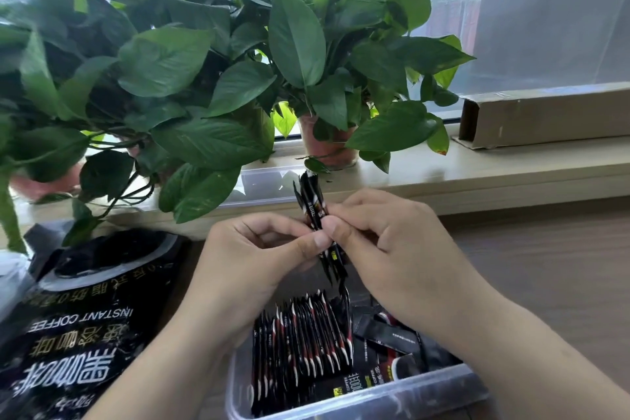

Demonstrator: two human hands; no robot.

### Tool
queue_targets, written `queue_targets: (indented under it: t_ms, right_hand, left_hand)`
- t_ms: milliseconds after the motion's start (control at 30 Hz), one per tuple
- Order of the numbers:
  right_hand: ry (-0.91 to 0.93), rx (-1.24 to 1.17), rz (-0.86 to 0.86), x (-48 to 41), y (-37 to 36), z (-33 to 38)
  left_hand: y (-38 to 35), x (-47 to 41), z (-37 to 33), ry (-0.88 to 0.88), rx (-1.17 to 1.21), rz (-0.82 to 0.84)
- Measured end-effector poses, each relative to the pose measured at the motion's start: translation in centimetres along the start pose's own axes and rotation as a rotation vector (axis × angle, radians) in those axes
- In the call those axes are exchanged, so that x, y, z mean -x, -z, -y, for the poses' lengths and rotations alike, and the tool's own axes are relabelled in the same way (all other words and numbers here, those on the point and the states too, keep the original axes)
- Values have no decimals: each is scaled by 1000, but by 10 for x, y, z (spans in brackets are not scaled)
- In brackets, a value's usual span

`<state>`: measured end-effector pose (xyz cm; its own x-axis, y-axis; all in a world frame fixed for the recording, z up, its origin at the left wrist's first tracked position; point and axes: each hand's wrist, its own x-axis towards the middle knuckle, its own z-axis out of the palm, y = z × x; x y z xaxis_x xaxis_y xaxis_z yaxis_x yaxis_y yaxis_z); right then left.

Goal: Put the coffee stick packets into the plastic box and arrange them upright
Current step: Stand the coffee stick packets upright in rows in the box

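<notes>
Coffee stick packets (303, 344) stood in a tight upright row in the left half of the plastic box (375, 399), bottom centre of frame. Loose packets (392, 337) lay flat and jumbled in the box's right half.

Just above the box, the left hand (252, 249) and right hand (392, 239) both pinched one small bundle (315, 208) between thumbs and fingertips. The bundle was near vertical, slightly tilted, with its ends fanned unevenly.

Step looked like squaring the bundle before seating it. My read on doing it well:
- level the ends first
- keep the pinch at mid-length
- lower it against the right end of the row, so the row props it up
- release only once it leaned on its neighbours

Likely blocker: the flat packets sat where the row would grow. Clearing them or picking them up first seemed wise, else the new sticks could tip.

Instant coffee bag (85, 334) lay lower left on the counter (545, 266), mouth open, just beside the box.

Further back, a clear plastic piece (266, 181) sat on the window sill (511, 164), partly under leaves. Couldn't tell whether it was a lid or a tray.

Potted plants (296, 34) filled the upper left and centre, leaves hanging toward the hands but not over the box. Cardboard carton (545, 112) lay upper right on the sill, well apart.
</notes>
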<state>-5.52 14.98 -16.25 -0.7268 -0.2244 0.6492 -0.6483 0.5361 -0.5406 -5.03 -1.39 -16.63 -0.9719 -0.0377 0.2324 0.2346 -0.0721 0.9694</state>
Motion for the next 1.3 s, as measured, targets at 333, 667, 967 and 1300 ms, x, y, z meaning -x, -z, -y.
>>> queue_targets:
  t_ms: [333, 667, 967, 1300]
  right_hand:
    - [-269, -318, 60, -1, 7, -3]
    - [-272, -310, 221, -2, 19, -6]
    - [-305, 242, 516, -2, 52, -13]
    - [-182, 456, 783, 12, 1, -19]
  left_hand:
    - [-2, 1, -1, 35, -16, 3]
    - [-1, -2, 1, 65, 99, -46]
    - [0, -4, 4, 51, 73, -87]
    - [-1, -4, 7, 53, 28, -38]
